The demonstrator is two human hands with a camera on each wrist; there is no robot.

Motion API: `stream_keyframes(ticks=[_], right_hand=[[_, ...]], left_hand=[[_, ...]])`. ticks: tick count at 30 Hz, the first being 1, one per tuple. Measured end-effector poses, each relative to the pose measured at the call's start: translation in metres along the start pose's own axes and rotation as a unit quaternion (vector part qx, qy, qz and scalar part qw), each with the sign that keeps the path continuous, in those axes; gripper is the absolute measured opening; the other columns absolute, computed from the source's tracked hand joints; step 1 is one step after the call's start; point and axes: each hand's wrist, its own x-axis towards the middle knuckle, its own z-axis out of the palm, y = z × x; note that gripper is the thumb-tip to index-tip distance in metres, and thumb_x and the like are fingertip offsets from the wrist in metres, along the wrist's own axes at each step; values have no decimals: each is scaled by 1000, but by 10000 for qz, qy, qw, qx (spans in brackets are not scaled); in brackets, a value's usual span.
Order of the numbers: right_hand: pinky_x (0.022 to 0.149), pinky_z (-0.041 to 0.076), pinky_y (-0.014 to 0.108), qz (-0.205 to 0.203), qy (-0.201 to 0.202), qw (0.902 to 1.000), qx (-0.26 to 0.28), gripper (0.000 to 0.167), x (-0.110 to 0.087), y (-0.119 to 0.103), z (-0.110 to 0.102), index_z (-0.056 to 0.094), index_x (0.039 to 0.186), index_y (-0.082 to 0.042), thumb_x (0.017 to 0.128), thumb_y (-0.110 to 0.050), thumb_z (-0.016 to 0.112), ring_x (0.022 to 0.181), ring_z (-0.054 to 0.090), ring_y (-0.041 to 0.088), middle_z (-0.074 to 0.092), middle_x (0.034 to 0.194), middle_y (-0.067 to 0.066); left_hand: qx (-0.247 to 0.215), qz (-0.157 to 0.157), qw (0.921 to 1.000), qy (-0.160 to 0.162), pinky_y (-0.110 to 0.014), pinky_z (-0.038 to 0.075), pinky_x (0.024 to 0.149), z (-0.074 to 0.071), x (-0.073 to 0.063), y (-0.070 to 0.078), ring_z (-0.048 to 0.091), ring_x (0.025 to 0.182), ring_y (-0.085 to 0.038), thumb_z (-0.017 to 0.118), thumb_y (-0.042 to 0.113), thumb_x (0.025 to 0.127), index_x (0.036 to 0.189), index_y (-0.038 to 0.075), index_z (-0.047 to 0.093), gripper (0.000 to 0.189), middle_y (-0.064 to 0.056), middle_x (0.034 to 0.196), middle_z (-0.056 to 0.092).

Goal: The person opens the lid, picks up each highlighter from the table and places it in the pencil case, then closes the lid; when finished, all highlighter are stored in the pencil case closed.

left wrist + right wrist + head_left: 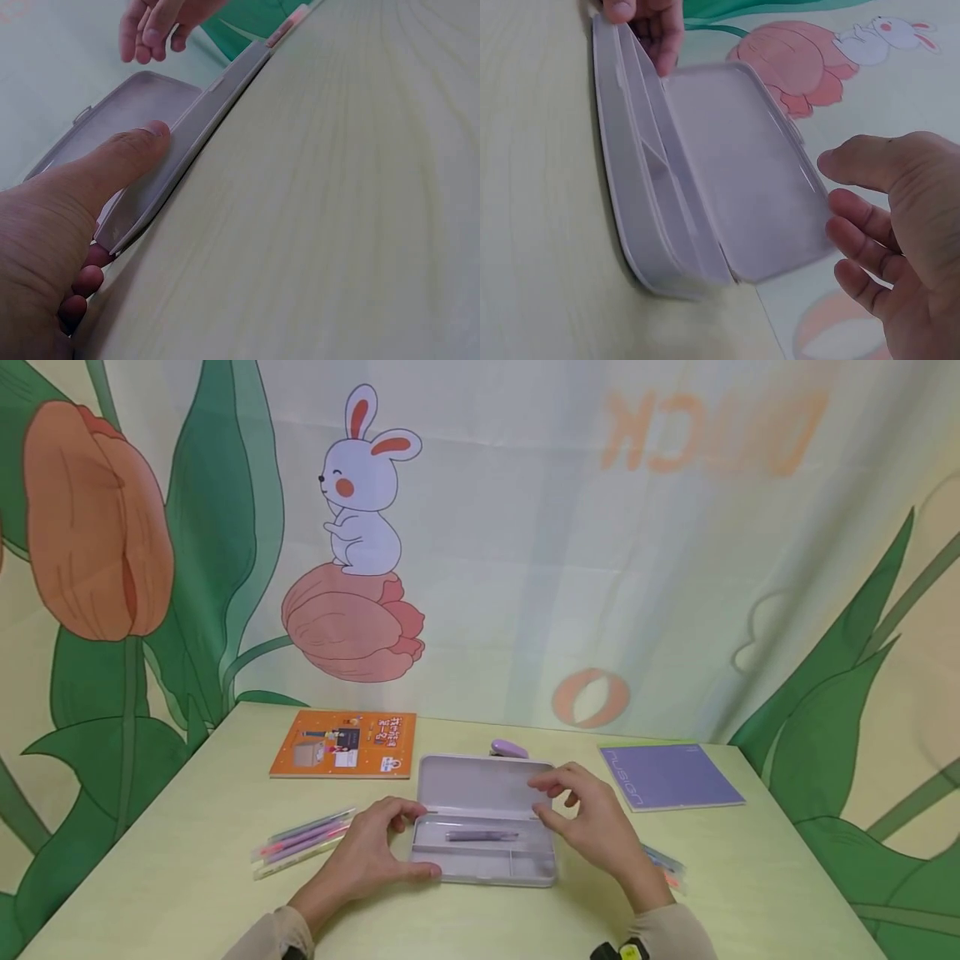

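An open grey pencil case (468, 867) lies on the table with its lid (472, 787) raised at the back. One dark pen (482, 837) lies in its rear compartment. My left hand (363, 847) holds the case's left end, thumb at the front corner and fingers along the side. The left wrist view shows that thumb (131, 154) on the front edge and fingers bent round the end. My right hand (588, 814) hovers by the lid's right side, fingers loosely bent. In the right wrist view, those fingers (870, 217) are beside the lid with nothing between them.
Several coloured pens (303, 845) lie to the left. More pens (666, 868) are partly hidden behind the right forearm. An orange book (315, 752) lies back left, a purple notebook (671, 777) back right. A small purple object (510, 748) sits behind the lid.
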Motion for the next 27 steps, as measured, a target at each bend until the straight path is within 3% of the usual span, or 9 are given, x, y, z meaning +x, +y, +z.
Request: stream_keyframes(ticks=[7, 18, 27], right_hand=[[85, 57, 38, 413, 284, 9986, -191, 34, -15, 20, -29, 81, 123, -23, 94, -5, 89, 101, 68, 17, 75, 114, -13], [81, 57, 30, 983, 607, 9911, -657, 27, -52, 56, -65, 80, 122, -17, 98, -6, 86, 97, 67, 12, 79, 113, 0], [82, 56, 29, 1732, 140, 9818, -771, 29, -74, 78, -77, 80, 126, -11, 98, -9, 86, 100, 70, 17, 78, 112, 3]], left_hand=[[62, -48, 10000, 22, -39, 54, 98, -2, -1, 0, 59, 108, -14, 107, 56, 64, 133, 19, 74, 86, 8, 118, 68], [-5, -31, 10000, 17, -38, 54, 98, 0, 0, -1, 58, 107, -14, 108, 56, 63, 132, 20, 74, 85, 8, 117, 68], [-19, 86, 10000, 43, -35, 54, 97, 2, 1, -3, 59, 106, -13, 108, 57, 63, 132, 20, 74, 85, 8, 116, 68]])
